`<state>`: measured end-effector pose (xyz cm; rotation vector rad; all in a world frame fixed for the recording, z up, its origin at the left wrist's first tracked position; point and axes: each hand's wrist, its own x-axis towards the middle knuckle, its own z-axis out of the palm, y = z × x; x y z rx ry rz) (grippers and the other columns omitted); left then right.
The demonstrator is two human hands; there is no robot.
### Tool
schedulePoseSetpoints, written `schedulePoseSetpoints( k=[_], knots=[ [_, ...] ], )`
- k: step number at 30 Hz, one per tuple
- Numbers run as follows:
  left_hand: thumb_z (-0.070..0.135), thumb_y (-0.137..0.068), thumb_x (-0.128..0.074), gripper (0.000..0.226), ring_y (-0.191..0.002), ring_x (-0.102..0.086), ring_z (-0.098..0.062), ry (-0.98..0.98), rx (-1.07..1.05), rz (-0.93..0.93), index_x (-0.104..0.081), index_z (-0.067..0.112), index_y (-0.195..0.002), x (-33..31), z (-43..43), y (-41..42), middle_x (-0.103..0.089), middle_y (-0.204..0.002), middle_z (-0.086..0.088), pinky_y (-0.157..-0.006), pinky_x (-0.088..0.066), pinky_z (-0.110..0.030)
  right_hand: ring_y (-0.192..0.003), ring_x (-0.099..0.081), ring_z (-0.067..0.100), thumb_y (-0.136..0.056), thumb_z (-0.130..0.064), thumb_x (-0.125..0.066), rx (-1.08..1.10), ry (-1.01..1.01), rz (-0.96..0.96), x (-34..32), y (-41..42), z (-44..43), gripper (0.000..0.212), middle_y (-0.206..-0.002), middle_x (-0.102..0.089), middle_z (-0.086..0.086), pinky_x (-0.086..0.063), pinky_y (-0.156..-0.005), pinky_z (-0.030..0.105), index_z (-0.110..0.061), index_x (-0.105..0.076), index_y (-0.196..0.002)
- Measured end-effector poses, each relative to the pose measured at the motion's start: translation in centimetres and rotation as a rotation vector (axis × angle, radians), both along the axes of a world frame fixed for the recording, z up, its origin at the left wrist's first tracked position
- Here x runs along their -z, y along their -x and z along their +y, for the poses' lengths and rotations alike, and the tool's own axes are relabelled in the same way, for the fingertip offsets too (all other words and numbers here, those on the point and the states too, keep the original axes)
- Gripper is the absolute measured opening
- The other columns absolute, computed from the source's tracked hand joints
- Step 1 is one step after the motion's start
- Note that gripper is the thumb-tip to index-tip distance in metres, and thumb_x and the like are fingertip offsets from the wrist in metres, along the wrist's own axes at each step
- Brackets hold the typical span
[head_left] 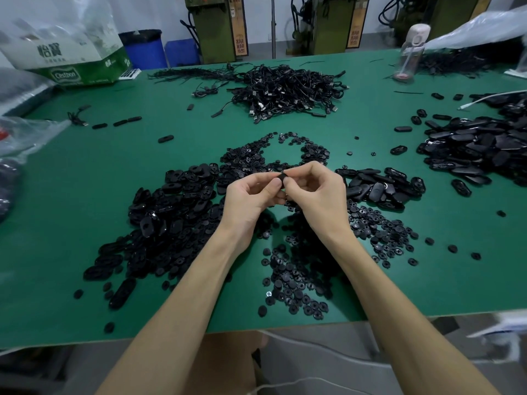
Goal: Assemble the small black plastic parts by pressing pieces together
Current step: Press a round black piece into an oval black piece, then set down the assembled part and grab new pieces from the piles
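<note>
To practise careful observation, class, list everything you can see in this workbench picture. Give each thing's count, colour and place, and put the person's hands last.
table: one, green, fills most of the view
round parts: many, black, heaps in front of and behind the hands
oval shells: many, black, piles left and right of the hands and at far right
cable heap: one, black, far centre
bottle: one, clear with pale lid, far right
box: one, green and white, far left
bin: one, blue, beyond the table
held part: one, black, between both hands
left hand: pinches the held part
right hand: pinches the held part
</note>
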<state>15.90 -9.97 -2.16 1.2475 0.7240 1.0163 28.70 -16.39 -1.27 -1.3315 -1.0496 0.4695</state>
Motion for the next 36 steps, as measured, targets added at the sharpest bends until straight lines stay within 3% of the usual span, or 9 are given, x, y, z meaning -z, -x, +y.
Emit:
schedulePoseSetpoints(
  k=[10,13,16,18,20,23,29,32,36],
  knots=[
    [0.010,-0.095,-0.073,0.016,-0.084,-0.077,-0.022,-0.135,-0.104,0.126,-0.076,0.003,-0.109,-0.4,0.0,0.1,-0.079,-0.094,-0.011,-0.078,-0.061,-0.030,-0.071,-0.060,0.013,-0.092,-0.003,-0.066,0.036,-0.049,-0.039,-0.2,0.0,0.0,0.021,-0.080,-0.067,-0.001,-0.051,-0.069,0.027,-0.021,-0.072,-0.102],
    [0.013,-0.102,-0.063,0.016,-0.093,-0.073,-0.012,-0.370,-0.314,0.443,-0.075,0.012,-0.112,-0.5,0.5,0.4,-0.077,-0.101,-0.001,-0.088,-0.060,-0.032,-0.076,-0.059,0.021,-0.096,-0.006,-0.059,0.221,-0.036,0.016,-0.3,-0.9,0.1,0.023,-0.091,-0.068,0.005,-0.052,-0.072,0.040,-0.022,-0.074,-0.100],
    [0.004,-0.103,-0.054,0.028,-0.120,-0.053,-0.017,-0.483,-0.585,0.877,-0.064,0.013,-0.128,-0.2,1.6,1.7,-0.062,-0.127,-0.005,-0.108,-0.043,-0.031,-0.090,-0.065,0.026,-0.102,-0.010,-0.056,0.446,-0.034,0.071,-0.4,-1.8,0.2,0.021,-0.104,-0.065,0.001,-0.056,-0.081,0.045,-0.024,-0.072,-0.102],
    [-0.002,-0.098,-0.054,0.034,-0.126,-0.041,-0.030,-0.468,-0.668,1.157,-0.058,0.009,-0.130,0.1,2.3,2.5,-0.051,-0.134,-0.013,-0.107,-0.032,-0.040,-0.092,-0.069,0.023,-0.105,-0.010,-0.053,0.517,-0.050,0.169,-0.4,-2.4,0.3,0.023,-0.113,-0.065,0.008,-0.059,-0.084,0.040,-0.024,-0.071,-0.108],
    [-0.003,-0.096,-0.053,0.031,-0.125,-0.037,-0.036,-0.414,-0.696,1.278,-0.057,0.006,-0.125,0.1,2.3,2.8,-0.046,-0.134,-0.017,-0.104,-0.028,-0.045,-0.084,-0.069,0.016,-0.107,-0.009,-0.049,0.570,-0.064,0.329,-0.4,-3.1,0.5,0.025,-0.121,-0.064,0.016,-0.059,-0.079,0.026,-0.022,-0.068,-0.117],
    [-0.007,-0.093,-0.054,0.032,-0.125,-0.037,-0.038,-0.384,-0.687,1.305,-0.059,0.008,-0.121,0.0,2.4,3.0,-0.046,-0.131,-0.018,-0.104,-0.026,-0.046,-0.083,-0.068,0.013,-0.105,-0.007,-0.046,0.640,-0.054,0.484,-0.2,-3.8,0.5,0.028,-0.129,-0.058,0.016,-0.054,-0.076,0.022,-0.019,-0.061,-0.126],
    [-0.007,-0.094,-0.059,0.034,-0.127,-0.038,-0.041,-0.331,-0.683,1.236,-0.056,0.005,-0.125,-0.1,2.8,3.7,-0.047,-0.133,-0.022,-0.106,-0.027,-0.048,-0.100,-0.058,0.019,-0.100,-0.004,-0.052,0.626,0.053,0.508,-0.2,-3.7,0.6,0.042,-0.132,-0.036,0.004,-0.054,-0.078,0.028,-0.010,-0.048,-0.142],
    [-0.007,-0.096,-0.057,0.033,-0.126,-0.041,-0.039,-0.339,-0.688,1.225,-0.061,0.009,-0.125,0.1,3.1,3.9,-0.052,-0.131,-0.020,-0.104,-0.028,-0.048,-0.110,-0.058,0.025,-0.100,-0.003,-0.053,0.594,0.111,0.444,-0.3,-3.4,0.4,0.047,-0.140,-0.032,0.007,-0.056,-0.084,0.034,-0.008,-0.044,-0.146],
    [0.000,-0.101,-0.056,0.031,-0.119,-0.048,-0.030,-0.448,-0.784,1.104,-0.068,0.019,-0.124,-0.1,3.1,3.7,-0.059,-0.121,-0.010,-0.099,-0.027,-0.043,-0.099,-0.053,0.006,-0.097,-0.002,-0.059,0.567,0.060,0.220,-0.6,-2.7,0.1,0.041,-0.130,-0.039,0.002,-0.053,-0.086,0.021,-0.015,-0.056,-0.135]
  ],
)
